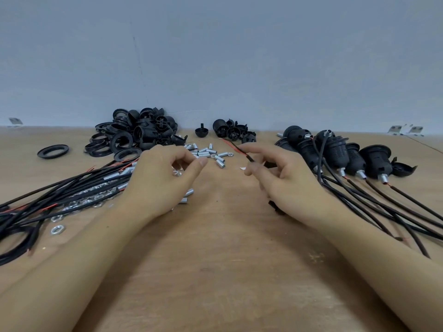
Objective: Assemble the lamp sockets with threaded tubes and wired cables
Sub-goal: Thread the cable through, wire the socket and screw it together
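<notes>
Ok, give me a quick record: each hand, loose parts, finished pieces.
left hand: over the tubes, fingers loosely curled, holds nothing I can see
right hand: holds a cable with bare wire ends
tubes: scattered at table centre
socket parts: heaped far left
loose cables: left, over the nuts
finished sockets: row at right, cables attached

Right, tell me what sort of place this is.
Probably a small hand-assembly workbench, not a home setting. A plain wooden table against a bare wall holds parts in bulk: a heap of black socket shells, loose threaded tubes, and a row of finished sockets with cables attached.
</notes>
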Demonstrator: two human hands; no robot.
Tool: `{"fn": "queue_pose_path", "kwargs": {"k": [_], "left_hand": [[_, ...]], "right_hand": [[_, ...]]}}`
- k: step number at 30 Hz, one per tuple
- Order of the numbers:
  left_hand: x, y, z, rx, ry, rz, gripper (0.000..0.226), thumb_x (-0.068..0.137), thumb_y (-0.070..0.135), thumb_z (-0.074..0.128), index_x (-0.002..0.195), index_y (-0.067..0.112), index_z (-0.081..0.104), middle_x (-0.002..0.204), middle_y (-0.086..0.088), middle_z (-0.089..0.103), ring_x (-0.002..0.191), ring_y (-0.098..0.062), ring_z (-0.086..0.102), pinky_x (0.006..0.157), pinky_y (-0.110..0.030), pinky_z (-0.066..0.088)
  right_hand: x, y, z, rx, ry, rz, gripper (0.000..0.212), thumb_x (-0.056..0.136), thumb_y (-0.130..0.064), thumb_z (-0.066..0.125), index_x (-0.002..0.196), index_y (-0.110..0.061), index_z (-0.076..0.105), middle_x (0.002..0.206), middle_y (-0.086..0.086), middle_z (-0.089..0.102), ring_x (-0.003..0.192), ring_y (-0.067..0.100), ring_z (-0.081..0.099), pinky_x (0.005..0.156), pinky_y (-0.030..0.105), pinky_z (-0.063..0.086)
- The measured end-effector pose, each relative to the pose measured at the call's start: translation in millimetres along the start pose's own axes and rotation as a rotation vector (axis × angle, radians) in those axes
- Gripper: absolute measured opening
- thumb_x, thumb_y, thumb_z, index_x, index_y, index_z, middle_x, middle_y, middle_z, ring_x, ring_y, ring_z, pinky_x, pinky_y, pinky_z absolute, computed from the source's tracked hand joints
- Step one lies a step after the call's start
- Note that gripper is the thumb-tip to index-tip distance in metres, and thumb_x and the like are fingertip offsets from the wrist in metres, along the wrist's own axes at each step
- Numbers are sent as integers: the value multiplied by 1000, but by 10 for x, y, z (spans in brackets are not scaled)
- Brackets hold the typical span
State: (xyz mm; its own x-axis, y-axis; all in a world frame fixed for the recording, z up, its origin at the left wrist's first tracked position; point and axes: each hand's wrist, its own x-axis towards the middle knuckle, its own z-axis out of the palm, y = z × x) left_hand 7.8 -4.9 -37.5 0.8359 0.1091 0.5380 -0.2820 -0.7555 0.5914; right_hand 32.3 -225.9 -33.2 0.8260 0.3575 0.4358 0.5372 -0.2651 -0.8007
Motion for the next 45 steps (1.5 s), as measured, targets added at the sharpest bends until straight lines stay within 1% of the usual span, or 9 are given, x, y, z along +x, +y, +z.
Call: {"fn": "queue_pose_path", "kwargs": {"k": [3,9,16,19,24,28,34,40,45], "left_hand": [[-13,9,21,43,-13,43,19,89,38,67,73,28,70,72,17,65,86,2,55,64,-5,36],[55,-95,77,147,14,45,19,90,34,67,78,21,74,74,17,66,89,9,52,69,-3,34],[585,-164,-79,512,-92,141,22,94,32,57,91,17,72,87,0,68,89,-26,61,77,-42,51],[977,-397,-259,650,-147,16,23,94,24,58,110,13,69,107,-13,67,105,-36,58,89,-48,51],[1217,-791,-398,672,-303,-198,45,98,24,56,138,7,50,133,-20,58,122,-39,51,99,-41,43],[1243,-874,-322,683,-319,-203,39,95,33,63,124,7,58,115,-18,65,109,-37,57,88,-40,46],[1330,-668,-305,583,-140,-268,15,78,8,75,91,10,68,91,-15,64,87,-33,54,79,-40,48],[1051,-189,-288,-157,343,-426,42,81,28,79,117,17,61,109,-5,67,99,-24,67,87,-37,56],[236,408,218,-1193,-21,-692,30,92,13,64,116,-6,64,114,-26,68,86,-24,68,73,-29,60]], "right_hand": [[7,-14,21,89,-19,20,23,96,-22,61,91,-42,72,72,-7,65,38,15,46,39,22,39],[10,2,-1,62,-54,69,18,93,-32,62,84,-23,75,71,2,66,36,14,49,40,24,41],[7,7,20,79,-11,75,18,94,-12,62,98,-27,72,70,-6,64,42,14,56,42,24,45],[-1,11,17,-41,-37,73,11,96,-18,56,92,-28,60,67,-19,64,43,10,61,48,30,52],[-8,-6,45,-222,-68,-50,6,95,-26,62,89,-23,62,63,-25,57,52,1,53,54,11,37],[18,15,28,-233,-65,-51,5,93,-24,64,89,-21,64,59,-18,51,56,-3,52,55,9,36],[35,53,22,-215,-58,-18,10,94,-24,63,84,-27,61,63,-17,54,50,2,47,53,11,37],[65,78,20,-123,41,24,13,92,-23,63,82,-29,61,61,-14,55,44,3,44,47,11,32],[85,81,-1,-30,197,54,10,92,-23,65,82,-25,65,62,-8,59,48,1,46,48,12,33]]}}
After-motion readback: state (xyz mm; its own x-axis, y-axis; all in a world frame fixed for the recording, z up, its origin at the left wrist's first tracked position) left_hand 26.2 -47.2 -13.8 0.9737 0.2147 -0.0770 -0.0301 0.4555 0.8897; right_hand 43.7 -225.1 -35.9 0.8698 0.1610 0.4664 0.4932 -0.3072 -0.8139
